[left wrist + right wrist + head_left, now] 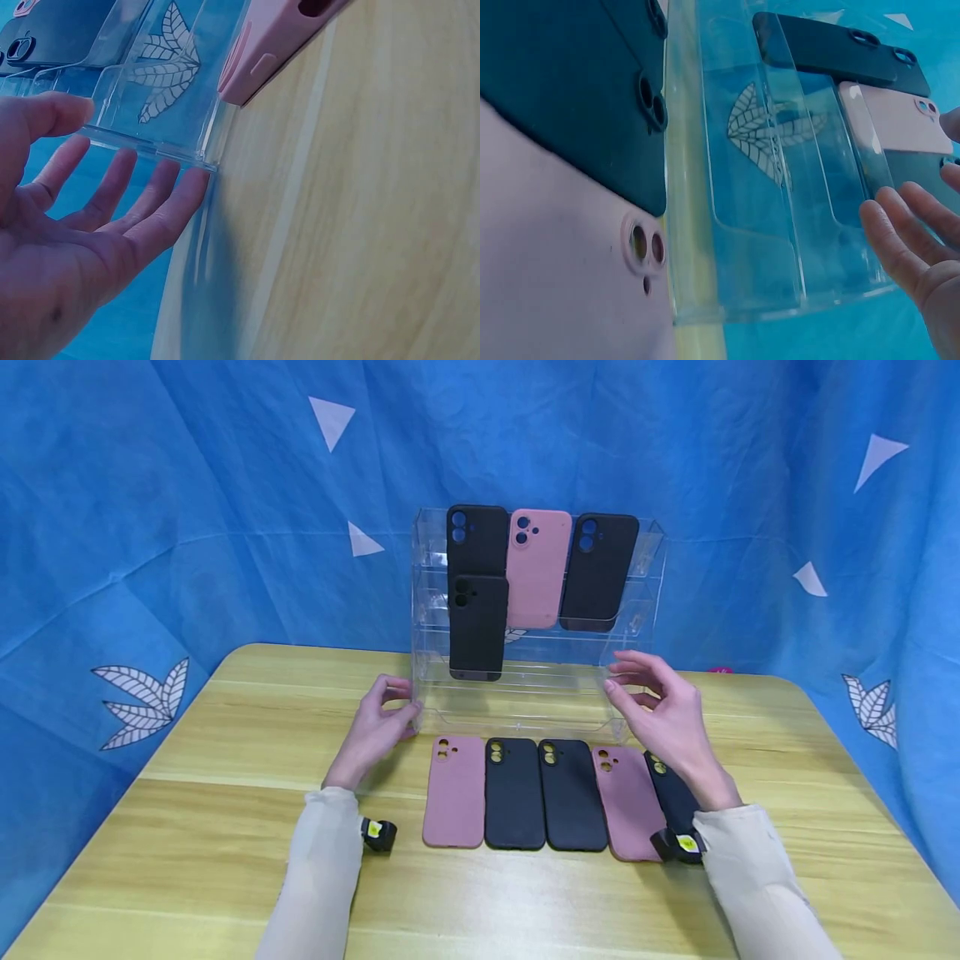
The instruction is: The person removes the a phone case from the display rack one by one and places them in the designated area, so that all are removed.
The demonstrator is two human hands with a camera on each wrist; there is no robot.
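Biggest worry for me is the clear acrylic tiered stand [517, 725] getting shoved. The left hand [381, 727] has its fingertips on the stand's left side, fingers fairly straight and not wrapped around anything. The right hand [667, 710] is by the stand's right end, fingers parted and loosely bent, holding nothing; can't tell if it's actually touching.

If one side gets pushed harder, I'd expect the whole thing to twist, since it looks light. The cases up there just seem to lean: pink phone case [537, 568] in the middle of the stand, tilted black case [600, 568] to its right, and at the stand's left a lower black case [478, 627] overlapping the upper black case [477, 539]. A jolt could slide the tilted one sideways.

Also, the row right in front of the stand is tight. Pull the stand forward and it'd probably hit the left pink case [454, 793]. And that right wrist camera [678, 846] could snag the right-hand pink case [626, 802].
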